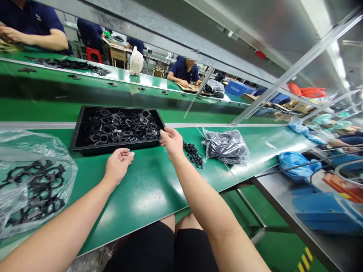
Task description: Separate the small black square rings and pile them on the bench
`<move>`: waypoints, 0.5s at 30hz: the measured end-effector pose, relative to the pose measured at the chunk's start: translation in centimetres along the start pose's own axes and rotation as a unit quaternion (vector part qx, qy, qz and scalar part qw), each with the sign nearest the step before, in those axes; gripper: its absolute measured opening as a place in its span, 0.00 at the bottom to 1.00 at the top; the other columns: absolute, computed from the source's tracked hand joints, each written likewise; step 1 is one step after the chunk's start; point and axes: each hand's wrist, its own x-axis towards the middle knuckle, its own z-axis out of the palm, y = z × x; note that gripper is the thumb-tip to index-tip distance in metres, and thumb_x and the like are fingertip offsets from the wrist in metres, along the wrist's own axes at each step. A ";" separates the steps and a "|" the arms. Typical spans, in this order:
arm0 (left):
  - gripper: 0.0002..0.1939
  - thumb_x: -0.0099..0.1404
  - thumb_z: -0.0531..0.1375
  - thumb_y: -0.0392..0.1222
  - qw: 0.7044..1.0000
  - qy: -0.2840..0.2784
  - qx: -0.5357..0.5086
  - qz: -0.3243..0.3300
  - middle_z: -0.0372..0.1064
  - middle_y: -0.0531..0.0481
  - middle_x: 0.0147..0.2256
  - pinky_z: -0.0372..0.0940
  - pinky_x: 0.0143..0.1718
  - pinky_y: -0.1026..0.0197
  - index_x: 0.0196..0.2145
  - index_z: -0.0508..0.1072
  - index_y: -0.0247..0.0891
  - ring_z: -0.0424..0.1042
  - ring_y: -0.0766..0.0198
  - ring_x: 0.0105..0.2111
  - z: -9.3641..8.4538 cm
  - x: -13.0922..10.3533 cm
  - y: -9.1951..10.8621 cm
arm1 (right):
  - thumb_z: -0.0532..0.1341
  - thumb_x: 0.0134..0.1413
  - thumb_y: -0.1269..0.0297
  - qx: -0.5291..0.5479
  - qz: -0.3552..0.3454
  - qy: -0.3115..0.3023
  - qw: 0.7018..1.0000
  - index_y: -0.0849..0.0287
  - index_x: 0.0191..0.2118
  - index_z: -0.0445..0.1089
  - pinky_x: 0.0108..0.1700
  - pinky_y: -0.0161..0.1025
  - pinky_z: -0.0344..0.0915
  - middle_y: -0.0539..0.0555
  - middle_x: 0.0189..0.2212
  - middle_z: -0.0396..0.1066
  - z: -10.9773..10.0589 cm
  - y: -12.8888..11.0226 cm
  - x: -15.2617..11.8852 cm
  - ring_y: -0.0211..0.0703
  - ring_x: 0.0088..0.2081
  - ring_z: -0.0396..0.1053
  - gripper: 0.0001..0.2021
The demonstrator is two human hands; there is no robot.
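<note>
Both hands were over the tabletop (153,185), close to the black tray (93,150), which lay full of loose dark parts (121,126). The left hand (117,166) was just in front of the tray's near wall, its fingers curled inward and the thumb brought up to their tips, so that only a narrow gap, if any, was left; whether something small sat in that pinch could not be told. The right hand (171,142) was at the tray's right end, half closed, its fingers bent and its fingertips overlapping the tray's corner in this view; whether they touched the rim or held a part could not be told either. Just right of the tray, partly behind the right wrist, a small pile (195,155) of dark parts lay on the tabletop, and farther right of the tray lay a clear bag (226,146) packed with dark contents. Left of the tray and nearer the person, a larger clear sack (34,145) lay spread out with more ringed parts (52,175) in it. Beyond the tray, single dark pieces (112,84) lay spaced out in a row on a green strip (184,109), and beyond them a co-worker (184,70) in a dark shirt sat bent forward.
</note>
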 end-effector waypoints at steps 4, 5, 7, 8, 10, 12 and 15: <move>0.22 0.51 0.66 0.51 1.000 -0.015 0.019 0.005 0.69 0.50 0.31 0.66 0.29 0.62 0.38 0.69 0.35 0.70 0.66 0.28 -0.1 0.0 -0.3 | 0.60 0.51 0.63 -0.301 -0.086 0.116 0.943 0.62 0.44 0.69 0.47 0.44 0.65 0.59 0.41 0.69 -2.8 5.1 -1.5 0.47 0.43 0.68 0.14; 0.22 0.51 0.66 0.51 0.999 -0.020 0.028 0.010 0.69 0.50 0.31 0.65 0.28 0.62 0.38 0.69 0.35 0.70 0.66 0.28 -0.1 0.0 -0.4 | 0.59 0.53 0.62 -0.345 -0.076 0.120 0.928 0.62 0.46 0.69 0.46 0.45 0.65 0.61 0.44 0.67 -3.3 6.1 -1.8 0.48 0.44 0.67 0.15; 0.21 0.52 0.65 0.51 0.998 -0.030 0.049 0.027 0.69 0.50 0.29 0.65 0.27 0.63 0.38 0.70 0.35 0.70 0.66 0.27 -0.1 0.1 -0.5 | 0.56 0.56 0.58 -0.413 -0.030 0.116 0.903 0.62 0.49 0.68 0.44 0.47 0.65 0.64 0.45 0.64 -3.8 7.3 -2.3 0.50 0.43 0.68 0.18; 0.20 0.52 0.65 0.51 0.997 -0.036 0.060 0.037 0.68 0.50 0.28 0.64 0.27 0.63 0.38 0.70 0.35 0.69 0.66 0.26 0.0 0.1 -0.5 | 0.54 0.58 0.56 -0.441 -0.013 0.105 0.891 0.62 0.49 0.68 0.43 0.47 0.65 0.65 0.45 0.63 -3.8 7.5 -2.3 0.51 0.43 0.68 0.18; 0.19 0.53 0.64 0.51 0.995 -0.040 0.076 0.053 0.68 0.51 0.28 0.64 0.27 0.63 0.37 0.70 0.35 0.69 0.66 0.26 0.1 0.0 -0.6 | 0.53 0.59 0.54 -0.479 0.017 0.081 0.874 0.60 0.46 0.70 0.42 0.48 0.64 0.64 0.44 0.62 -3.7 7.2 -2.0 0.52 0.42 0.68 0.18; 0.18 0.53 0.64 0.50 0.993 -0.035 0.092 0.063 0.68 0.50 0.27 0.65 0.28 0.62 0.36 0.70 0.35 0.69 0.66 0.25 0.1 -0.4 -0.7 | 0.55 0.57 0.55 -0.481 0.048 0.082 0.871 0.56 0.45 0.71 0.42 0.46 0.64 0.61 0.44 0.62 -3.5 6.9 -1.6 0.50 0.41 0.68 0.15; 0.15 0.54 0.63 0.48 0.988 -0.027 0.130 0.078 0.69 0.49 0.28 0.66 0.31 0.61 0.36 0.71 0.34 0.69 0.66 0.26 -0.3 -1.4 -0.4 | 0.58 0.54 0.56 -0.457 0.048 0.088 0.884 0.56 0.39 0.73 0.43 0.44 0.63 0.58 0.43 0.63 -3.5 6.8 -1.1 0.47 0.40 0.68 0.12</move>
